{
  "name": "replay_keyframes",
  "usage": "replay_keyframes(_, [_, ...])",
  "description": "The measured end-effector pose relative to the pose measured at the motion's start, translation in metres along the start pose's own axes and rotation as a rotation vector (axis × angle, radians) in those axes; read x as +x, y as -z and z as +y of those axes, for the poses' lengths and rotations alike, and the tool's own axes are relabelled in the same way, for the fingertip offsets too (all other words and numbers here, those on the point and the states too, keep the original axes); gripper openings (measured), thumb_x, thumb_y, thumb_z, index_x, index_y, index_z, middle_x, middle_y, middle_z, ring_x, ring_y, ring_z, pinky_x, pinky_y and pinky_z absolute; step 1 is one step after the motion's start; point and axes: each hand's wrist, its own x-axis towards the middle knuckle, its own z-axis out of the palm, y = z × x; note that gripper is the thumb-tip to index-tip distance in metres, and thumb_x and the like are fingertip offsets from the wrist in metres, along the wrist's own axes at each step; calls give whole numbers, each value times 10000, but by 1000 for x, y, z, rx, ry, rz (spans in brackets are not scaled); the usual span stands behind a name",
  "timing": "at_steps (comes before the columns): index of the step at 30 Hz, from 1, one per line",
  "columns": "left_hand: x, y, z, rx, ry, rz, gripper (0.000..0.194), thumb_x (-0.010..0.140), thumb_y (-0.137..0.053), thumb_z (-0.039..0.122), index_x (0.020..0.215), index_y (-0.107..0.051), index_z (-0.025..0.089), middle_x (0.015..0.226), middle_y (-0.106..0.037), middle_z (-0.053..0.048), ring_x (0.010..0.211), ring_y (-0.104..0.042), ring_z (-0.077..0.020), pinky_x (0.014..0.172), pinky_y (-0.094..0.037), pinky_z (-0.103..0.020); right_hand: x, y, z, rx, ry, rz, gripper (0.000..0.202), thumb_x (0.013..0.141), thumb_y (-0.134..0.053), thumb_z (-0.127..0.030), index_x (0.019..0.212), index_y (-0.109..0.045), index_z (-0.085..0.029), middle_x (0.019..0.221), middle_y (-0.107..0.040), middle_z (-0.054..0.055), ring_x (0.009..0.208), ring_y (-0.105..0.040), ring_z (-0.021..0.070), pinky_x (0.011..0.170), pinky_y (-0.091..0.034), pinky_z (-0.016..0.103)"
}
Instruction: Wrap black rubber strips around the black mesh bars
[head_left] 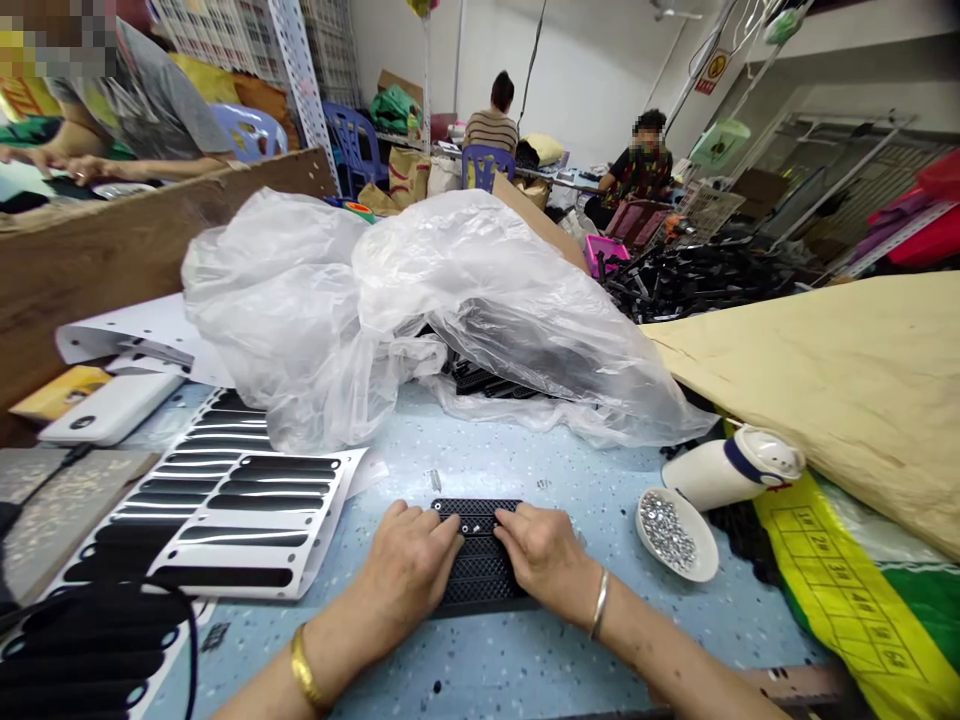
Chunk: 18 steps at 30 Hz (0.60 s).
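A row of black pieces with a criss-cross texture (480, 572) lies on the blue speckled table in front of me. My left hand (412, 555) is closed at their left side, thumb and fingers pinched on the end of a black strip near the top. At the right side, my right hand (544, 550) is closed too, its thumb and fingertips pressed on the same strip. A few tiny silver bits show on the strip between the fingertips. A white bowl (705, 560) of small silver metal pieces (666, 530) stands to the right.
Clear plastic bags (480, 260) with black pieces inside fill the table's far side. Sheets of black adhesive strips (255, 525) lie left, near a white power bank (109, 408). A white bottle (731, 468) lies behind the bowl. Other people (491, 125) sit farther back.
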Motion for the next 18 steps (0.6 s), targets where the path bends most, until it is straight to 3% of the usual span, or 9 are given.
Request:
replay_keyframes(3, [10, -9, 4, -44, 3, -52, 273, 919, -424, 108, 734, -611, 181, 593, -597, -34, 547, -546, -210, 598, -358, -355, 4, -5, -3, -1, 7, -23, 266, 920, -452, -108, 797, -684, -154, 634, -626, 40, 553, -553, 150, 541, -363, 259])
replay_keyframes(6, [10, -13, 2, -60, -4, -50, 277, 897, -427, 80, 695, -587, 185, 581, -592, -28, 542, -547, -206, 597, -354, -349, 1, -2, -5, 23, 13, -38, 272, 918, -447, -99, 771, -670, -155, 651, -632, 37, 583, -580, 148, 562, -387, 250])
replay_keyframes(10, [-1, -10, 2, -96, -30, -42, 245, 906, -434, 95, 752, -597, 193, 612, -601, -10, 569, -545, -184, 625, -359, -338, -5, 4, -11, 126, -25, -70, 196, 897, -505, -97, 859, -688, -156, 710, -665, 36, 636, -619, 140, 595, -423, 227])
replay_keyframes(13, [-7, -8, 3, -93, -50, -19, 220, 914, -437, 111, 836, -626, 193, 615, -604, -6, 566, -531, -178, 614, -345, -331, -8, 4, -14, 107, -68, -88, 219, 904, -507, -112, 810, -699, -161, 674, -637, 34, 595, -596, 142, 565, -406, 237])
replay_keyframes(18, [-11, -10, 2, -122, -28, 40, 222, 956, -417, 148, 946, -638, 175, 643, -624, -16, 577, -556, -187, 625, -361, -346, -8, -1, -13, 96, -90, 44, 249, 913, -477, -134, 814, -705, -148, 657, -623, 47, 575, -577, 152, 543, -404, 254])
